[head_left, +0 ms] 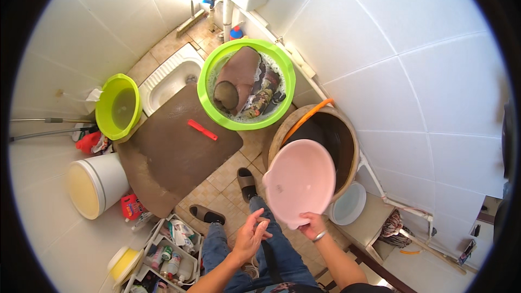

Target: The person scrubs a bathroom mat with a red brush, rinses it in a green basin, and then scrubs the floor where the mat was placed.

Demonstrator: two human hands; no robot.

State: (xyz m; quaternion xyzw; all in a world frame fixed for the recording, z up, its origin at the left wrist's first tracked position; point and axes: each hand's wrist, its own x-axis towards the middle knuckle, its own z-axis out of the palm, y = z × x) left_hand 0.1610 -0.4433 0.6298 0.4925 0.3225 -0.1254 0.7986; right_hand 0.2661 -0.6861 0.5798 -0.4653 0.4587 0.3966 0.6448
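Observation:
My right hand point(313, 225) grips the near rim of a pink plastic basin point(302, 182), which is tilted so its hollow shows and looks to hold nothing. Just left of it, my left hand point(251, 235) hovers over my legs, its fingers apart and nothing in them. Beyond the basin stands a large brown vat point(350, 154) with dark contents and an orange hose point(305, 122) over its rim. Farther off, a green tub point(202, 84) holds soapy water and soaking clothes point(239, 70). A red-handled brush point(202, 129) lies on a brown mat point(173, 152).
A squat toilet point(156, 82) lies beyond the mat. To the left are a green basin point(135, 116) of cloudy water, a white bucket point(92, 184) and a red bottle point(131, 206). Several bottles fill a rack point(146, 255). A pale bucket point(349, 204) stands by the vat.

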